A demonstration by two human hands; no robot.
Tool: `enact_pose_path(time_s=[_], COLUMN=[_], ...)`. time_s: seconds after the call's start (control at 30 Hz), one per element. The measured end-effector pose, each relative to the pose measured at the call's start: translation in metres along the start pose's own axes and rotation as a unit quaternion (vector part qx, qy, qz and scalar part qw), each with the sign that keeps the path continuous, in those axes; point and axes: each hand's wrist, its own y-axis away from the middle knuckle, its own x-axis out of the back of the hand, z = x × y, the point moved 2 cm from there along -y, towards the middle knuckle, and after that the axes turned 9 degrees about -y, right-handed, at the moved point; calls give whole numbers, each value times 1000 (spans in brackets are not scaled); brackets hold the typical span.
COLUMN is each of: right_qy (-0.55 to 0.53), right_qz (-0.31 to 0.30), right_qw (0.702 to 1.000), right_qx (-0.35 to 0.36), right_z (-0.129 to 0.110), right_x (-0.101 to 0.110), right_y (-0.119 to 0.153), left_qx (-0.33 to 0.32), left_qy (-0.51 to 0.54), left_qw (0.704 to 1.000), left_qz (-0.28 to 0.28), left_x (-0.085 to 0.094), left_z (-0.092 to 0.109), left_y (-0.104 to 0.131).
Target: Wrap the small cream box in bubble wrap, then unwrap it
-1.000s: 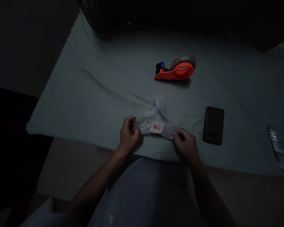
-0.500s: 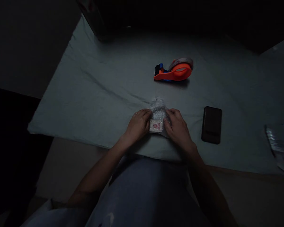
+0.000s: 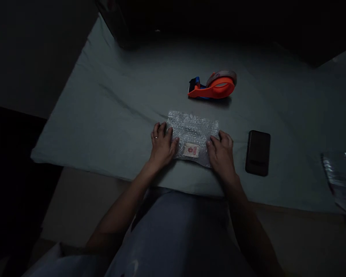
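A sheet of bubble wrap (image 3: 190, 125) lies spread on the cloth-covered table, its far edge fairly straight. On or under its near part sits a small pale box (image 3: 191, 150) with a red print; which of the two I cannot tell. My left hand (image 3: 162, 145) rests on the wrap's left edge, fingers spread and a ring on one of them. At the opposite edge, my right hand (image 3: 222, 152) lies with its fingers apart, touching the wrap. Neither hand grips the box.
An orange and blue tape dispenser (image 3: 212, 86) with a roll in it lies beyond the wrap. To the right is a black rectangular device (image 3: 257, 153), perhaps a power bank. Shiny clear plastic packaging (image 3: 341, 173) lies at the far right. Pale green cloth (image 3: 103, 127) covers the table.
The bubble wrap was bunched up between my hands and now lies flat and wide. My hands have moved apart, the left one leftward and the right one slightly rightward, with fingers opened.
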Motion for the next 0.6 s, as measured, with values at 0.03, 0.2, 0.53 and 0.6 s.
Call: enact_pose_path(time_s=[0.03,0.2,0.53,0.6], right_qy=[-5,-79,-61,-37], right_qz=[-2,-18,-107,-118], right_qw=[1000,994,973,975], right_qx=[2,69,196,183], right_z=[0,-8,-8,-5], right_x=[2,25,32,28], right_y=[1,12,70,77], left_qx=[2,-52,-137,-169], left_qy=[12,136,102,33], left_qw=[1000,989,977,977], left_qz=[5,30,-124,-129], left_x=[2,27,54,52], left_z=[0,3,-2,2], left_y=[1,5,54,63])
